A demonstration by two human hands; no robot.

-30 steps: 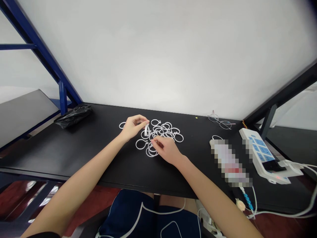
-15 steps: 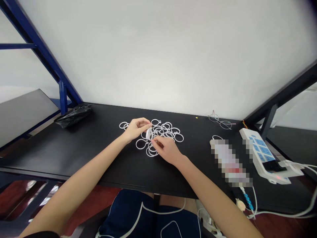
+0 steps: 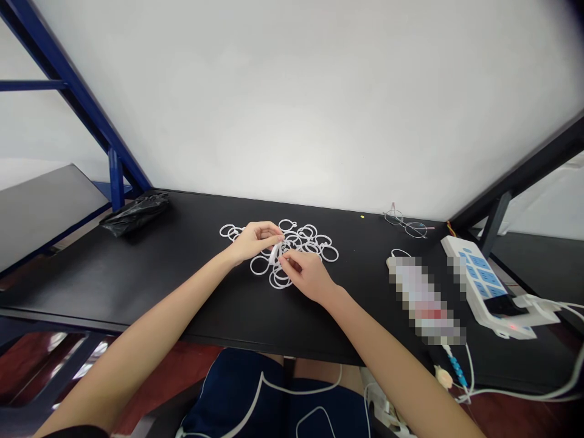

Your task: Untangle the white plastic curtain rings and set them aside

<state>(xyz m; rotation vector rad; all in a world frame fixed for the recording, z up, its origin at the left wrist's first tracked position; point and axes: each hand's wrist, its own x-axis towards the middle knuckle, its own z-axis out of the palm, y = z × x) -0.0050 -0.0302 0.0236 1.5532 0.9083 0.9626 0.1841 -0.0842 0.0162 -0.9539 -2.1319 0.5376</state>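
Note:
Several thin white rings (image 3: 329, 253), each with a small knob or loop, lie in a loose pile in the middle of the black table. Over the pile's left part, my left hand (image 3: 256, 239) is closed, thumb and fingers pinching a small stack of white rings (image 3: 274, 252) held on edge. My right hand (image 3: 306, 272) comes in from the lower right, thumb and forefinger pinched close against the stack's right side. Whatever sits between the right fingertips is too small to make out. Both hands cover part of the pile.
On the right lie eyeglasses (image 3: 405, 224), a blurred phone-like object (image 3: 424, 298) with a cable, and a white power strip (image 3: 479, 280) with blue sockets. A black plastic bag (image 3: 135, 213) rests at the far left. Behind the table (image 3: 182, 255) rises a white wall (image 3: 292, 109).
My left hand has shifted slightly right and down, and the held stack of rings has tilted and turned more edge-on. The right hand has barely moved.

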